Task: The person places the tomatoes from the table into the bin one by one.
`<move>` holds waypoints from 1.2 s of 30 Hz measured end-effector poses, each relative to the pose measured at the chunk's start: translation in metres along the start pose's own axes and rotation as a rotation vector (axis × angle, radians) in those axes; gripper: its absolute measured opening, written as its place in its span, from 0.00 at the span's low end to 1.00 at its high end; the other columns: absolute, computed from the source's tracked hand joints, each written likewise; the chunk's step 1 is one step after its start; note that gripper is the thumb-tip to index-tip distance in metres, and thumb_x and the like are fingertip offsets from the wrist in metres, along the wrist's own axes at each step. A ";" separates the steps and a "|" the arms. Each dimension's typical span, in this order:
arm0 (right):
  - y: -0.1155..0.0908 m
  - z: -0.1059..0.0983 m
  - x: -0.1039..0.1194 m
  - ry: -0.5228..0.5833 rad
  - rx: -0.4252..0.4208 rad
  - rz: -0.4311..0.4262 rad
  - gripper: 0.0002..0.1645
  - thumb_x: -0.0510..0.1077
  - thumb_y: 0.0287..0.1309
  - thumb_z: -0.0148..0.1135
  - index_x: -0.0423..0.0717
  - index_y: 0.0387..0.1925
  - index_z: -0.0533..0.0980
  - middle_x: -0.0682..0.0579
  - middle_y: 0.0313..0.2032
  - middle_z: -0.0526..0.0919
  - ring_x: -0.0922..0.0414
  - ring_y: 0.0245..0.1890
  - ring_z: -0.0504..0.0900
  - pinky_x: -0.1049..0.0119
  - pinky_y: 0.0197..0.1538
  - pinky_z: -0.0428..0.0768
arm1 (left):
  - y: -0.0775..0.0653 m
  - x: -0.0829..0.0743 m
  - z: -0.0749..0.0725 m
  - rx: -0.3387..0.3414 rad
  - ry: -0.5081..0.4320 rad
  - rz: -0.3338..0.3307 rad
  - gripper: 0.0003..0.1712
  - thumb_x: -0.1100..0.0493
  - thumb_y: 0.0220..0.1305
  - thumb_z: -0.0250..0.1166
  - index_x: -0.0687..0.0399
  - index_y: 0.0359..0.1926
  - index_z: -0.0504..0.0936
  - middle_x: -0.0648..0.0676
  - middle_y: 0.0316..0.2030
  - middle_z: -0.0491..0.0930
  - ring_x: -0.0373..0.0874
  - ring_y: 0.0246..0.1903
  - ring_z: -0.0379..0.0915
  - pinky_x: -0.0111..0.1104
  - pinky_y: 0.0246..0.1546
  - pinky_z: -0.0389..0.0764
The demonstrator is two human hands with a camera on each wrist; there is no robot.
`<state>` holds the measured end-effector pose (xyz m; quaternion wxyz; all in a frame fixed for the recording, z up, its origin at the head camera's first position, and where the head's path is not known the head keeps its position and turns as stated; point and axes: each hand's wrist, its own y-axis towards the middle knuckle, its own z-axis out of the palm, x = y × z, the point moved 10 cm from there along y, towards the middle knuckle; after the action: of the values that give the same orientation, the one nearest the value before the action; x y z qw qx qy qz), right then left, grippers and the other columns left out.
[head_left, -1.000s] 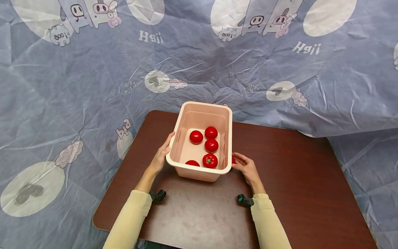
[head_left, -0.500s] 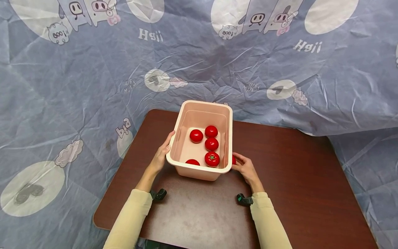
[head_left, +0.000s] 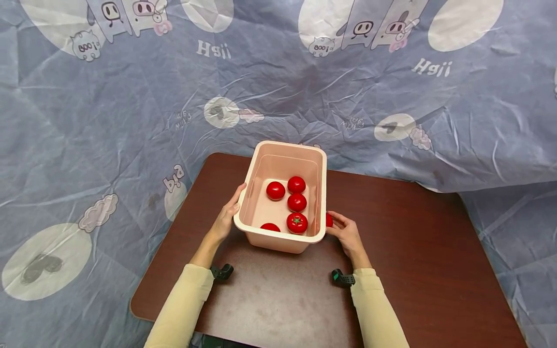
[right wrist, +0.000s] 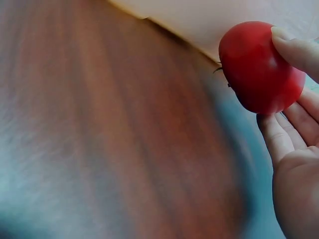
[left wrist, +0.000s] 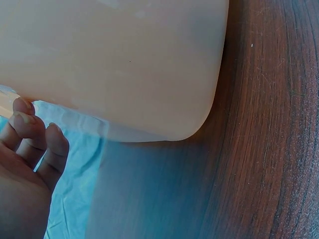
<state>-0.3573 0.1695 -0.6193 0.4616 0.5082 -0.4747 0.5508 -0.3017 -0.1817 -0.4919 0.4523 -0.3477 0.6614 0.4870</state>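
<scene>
A pale pink plastic bin sits over the middle of the table, its open top tilted toward the head camera. Inside lie several red tomatoes; one near the front right shows a green stem top. My left hand grips the bin's left rim, with the thumb over the edge and curled fingers below it outside. Just outside the right wall, my right hand holds another tomato between thumb and fingers. In the head view the bin's rim partly covers that tomato.
The dark brown wooden table extends to both sides of the bin, with its near edge in front of the body. A blue printed cloth hangs behind and at both sides. Each wrist wears a dark strap.
The stem-up tomato in the bin shifted slightly right and back between the first two frames. Both hands and the bin stay almost still, and the right hand keeps its tomato.
</scene>
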 end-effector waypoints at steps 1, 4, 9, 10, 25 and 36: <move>0.001 -0.001 0.003 0.005 -0.004 -0.010 0.41 0.28 0.46 0.71 0.33 0.65 0.67 0.34 0.62 0.72 0.61 0.52 0.81 0.70 0.53 0.78 | 0.000 0.000 0.000 0.001 0.002 0.003 0.35 0.63 0.68 0.37 0.59 0.76 0.48 0.57 0.77 0.48 0.46 0.74 0.43 0.24 0.69 0.50; 0.003 -0.002 0.014 0.018 0.001 -0.043 0.41 0.30 0.47 0.71 0.33 0.65 0.68 0.36 0.62 0.73 0.59 0.54 0.80 0.66 0.55 0.76 | 0.000 -0.001 0.000 -0.001 0.009 0.012 0.35 0.63 0.68 0.37 0.59 0.76 0.49 0.57 0.77 0.48 0.46 0.75 0.43 0.23 0.69 0.49; 0.003 -0.001 0.034 0.099 0.016 -0.086 0.41 0.29 0.47 0.71 0.31 0.64 0.67 0.55 0.53 0.81 0.63 0.51 0.82 0.70 0.51 0.79 | 0.001 -0.001 0.000 -0.002 0.010 0.004 0.35 0.63 0.68 0.36 0.59 0.76 0.48 0.57 0.77 0.47 0.47 0.75 0.41 0.23 0.69 0.47; 0.003 -0.001 0.038 0.110 0.015 -0.095 0.41 0.28 0.47 0.71 0.30 0.64 0.67 0.58 0.51 0.82 0.63 0.50 0.83 0.71 0.50 0.79 | 0.001 -0.001 0.000 -0.002 0.011 0.002 0.35 0.63 0.68 0.36 0.59 0.76 0.48 0.58 0.77 0.47 0.47 0.75 0.41 0.23 0.69 0.48; 0.001 -0.013 0.093 0.196 -0.040 -0.219 0.37 0.25 0.49 0.67 0.28 0.63 0.68 0.58 0.50 0.85 0.60 0.49 0.83 0.71 0.51 0.79 | 0.000 0.000 0.000 -0.012 0.000 0.008 0.35 0.64 0.68 0.36 0.60 0.76 0.48 0.60 0.77 0.46 0.44 0.74 0.42 0.23 0.68 0.48; 0.002 -0.012 0.122 0.265 -0.037 -0.302 0.37 0.20 0.48 0.63 0.23 0.63 0.65 0.52 0.54 0.84 0.58 0.51 0.83 0.69 0.52 0.79 | 0.000 -0.001 0.001 -0.004 -0.011 0.023 0.35 0.64 0.68 0.36 0.62 0.76 0.47 0.62 0.76 0.46 0.44 0.74 0.42 0.23 0.68 0.49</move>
<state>-0.3679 0.1844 -0.4979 0.6066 0.4884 -0.3381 0.5285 -0.3012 -0.1809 -0.4907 0.4495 -0.3385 0.6618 0.4954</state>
